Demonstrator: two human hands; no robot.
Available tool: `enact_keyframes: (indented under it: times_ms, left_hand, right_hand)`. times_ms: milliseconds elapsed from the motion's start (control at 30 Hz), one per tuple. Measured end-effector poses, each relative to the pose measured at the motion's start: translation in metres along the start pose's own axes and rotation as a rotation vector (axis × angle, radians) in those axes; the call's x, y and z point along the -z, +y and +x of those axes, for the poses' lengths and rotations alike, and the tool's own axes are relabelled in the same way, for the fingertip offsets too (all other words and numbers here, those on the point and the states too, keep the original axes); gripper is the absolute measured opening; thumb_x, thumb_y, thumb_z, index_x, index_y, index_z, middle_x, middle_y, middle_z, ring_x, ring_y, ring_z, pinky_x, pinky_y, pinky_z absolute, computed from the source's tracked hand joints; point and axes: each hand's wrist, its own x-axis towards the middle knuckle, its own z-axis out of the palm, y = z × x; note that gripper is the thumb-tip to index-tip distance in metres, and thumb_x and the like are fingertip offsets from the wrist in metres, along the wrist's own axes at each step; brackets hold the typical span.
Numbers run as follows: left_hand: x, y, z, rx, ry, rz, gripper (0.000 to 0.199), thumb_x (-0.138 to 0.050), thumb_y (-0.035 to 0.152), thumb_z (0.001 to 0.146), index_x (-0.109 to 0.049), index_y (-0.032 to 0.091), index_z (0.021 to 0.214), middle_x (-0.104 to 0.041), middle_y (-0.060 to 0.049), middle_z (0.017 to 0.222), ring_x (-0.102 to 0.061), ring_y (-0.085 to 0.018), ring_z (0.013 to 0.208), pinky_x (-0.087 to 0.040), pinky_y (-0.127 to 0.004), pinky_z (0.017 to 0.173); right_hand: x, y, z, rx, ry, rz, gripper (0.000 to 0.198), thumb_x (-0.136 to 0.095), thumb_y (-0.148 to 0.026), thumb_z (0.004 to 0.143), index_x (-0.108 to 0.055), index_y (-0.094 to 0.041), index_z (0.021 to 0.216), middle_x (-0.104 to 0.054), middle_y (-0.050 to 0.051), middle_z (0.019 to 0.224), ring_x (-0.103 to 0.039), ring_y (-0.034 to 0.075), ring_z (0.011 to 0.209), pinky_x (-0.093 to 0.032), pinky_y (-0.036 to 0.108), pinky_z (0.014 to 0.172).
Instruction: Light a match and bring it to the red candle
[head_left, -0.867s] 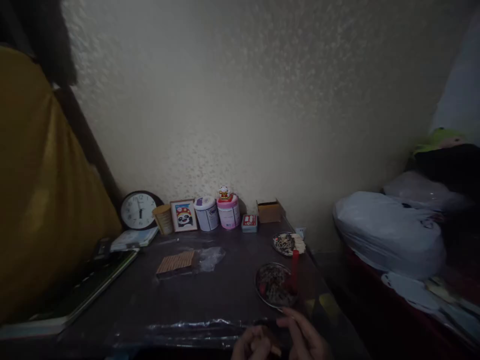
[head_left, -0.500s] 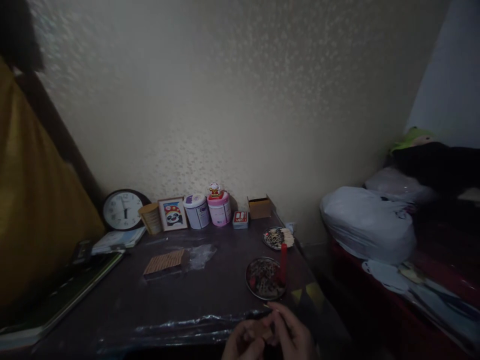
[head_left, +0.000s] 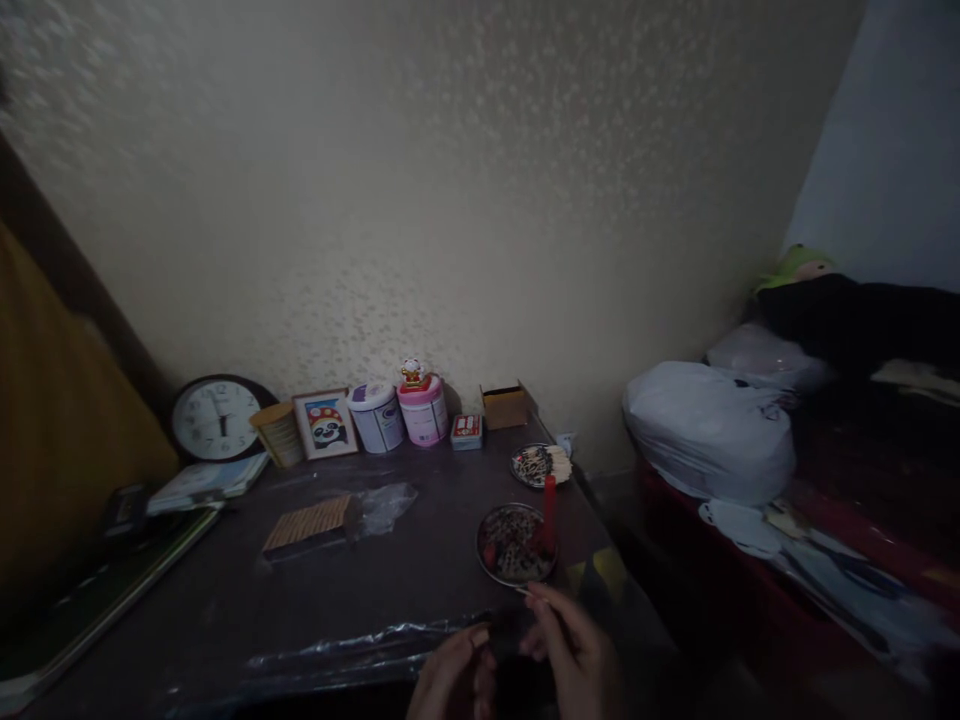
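Note:
My two hands are low at the table's near edge, in dim light. My left hand [head_left: 448,680] is curled around a small dark box [head_left: 508,648] held between both hands. My right hand [head_left: 576,655] pinches a thin pale stick [head_left: 526,592] whose tip points up and left, just short of a round metal dish [head_left: 501,548] of dark burnt bits. A red candle [head_left: 550,508] stands upright at that dish's right rim. Behind it a second small dish [head_left: 529,466] holds pale sticks.
Along the wall stand a clock [head_left: 214,420], a cup [head_left: 276,434], a panda picture [head_left: 324,424], two tins [head_left: 375,417], a red box [head_left: 466,431] and a cardboard box [head_left: 506,406]. A wrapped pack [head_left: 309,522] lies mid-table, books [head_left: 112,575] left. A bed with a plastic bag [head_left: 709,432] is right.
The view has swung to the right, so everything on the table slid left. My hands rose further into view and parted slightly, and the stick's tip now shows near the dish.

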Motion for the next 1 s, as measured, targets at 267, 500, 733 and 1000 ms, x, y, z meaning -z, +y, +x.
enact_keyframes:
  times_ms: [267, 500, 733, 1000]
  left_hand:
    - [0.007, 0.004, 0.006, 0.113, -0.099, -0.142, 0.042, -0.077, 0.053, 0.062, -0.070, 0.016, 0.081, -0.055, 0.003, 0.057, -0.046, -0.007, 0.047, -0.032, -0.020, 0.044]
    - [0.012, -0.005, 0.008, 0.099, -0.122, -0.048, 0.045, -0.075, 0.057, 0.062, -0.071, 0.014, 0.075, -0.054, 0.002, 0.056, -0.044, -0.007, 0.043, -0.031, -0.022, 0.043]
    - [0.012, -0.006, 0.006, -0.015, -0.090, 0.061, 0.045, -0.069, 0.053, 0.071, -0.071, 0.017, 0.097, -0.056, -0.001, 0.054, -0.045, -0.012, 0.044, -0.036, -0.026, 0.047]
    - [-0.005, 0.003, -0.003, -0.079, -0.035, 0.062, 0.044, -0.072, 0.049, 0.071, -0.073, 0.017, 0.100, -0.064, -0.005, 0.070, -0.048, -0.012, 0.048, -0.043, -0.030, 0.058]
  right_hand:
    - [0.006, -0.016, -0.001, 0.057, 0.025, -0.021, 0.040, -0.057, -0.053, 0.084, -0.075, -0.019, 0.092, -0.072, 0.005, 0.064, -0.064, 0.015, 0.051, -0.054, 0.019, 0.051]
    - [0.004, -0.012, -0.004, -0.024, 0.015, -0.017, 0.045, -0.054, -0.058, 0.083, -0.073, -0.017, 0.089, -0.066, 0.001, 0.052, -0.059, 0.014, 0.045, -0.049, 0.017, 0.047]
    - [-0.002, -0.012, -0.010, 0.090, 0.046, -0.066, 0.036, -0.058, -0.053, 0.082, -0.074, -0.021, 0.081, -0.066, 0.001, 0.059, -0.060, 0.013, 0.050, -0.048, 0.016, 0.048]
    - [-0.005, -0.011, -0.012, 0.283, 0.045, -0.050, 0.022, -0.059, -0.040, 0.086, -0.074, -0.024, 0.082, -0.067, 0.001, 0.067, -0.062, 0.012, 0.055, -0.051, 0.017, 0.061]
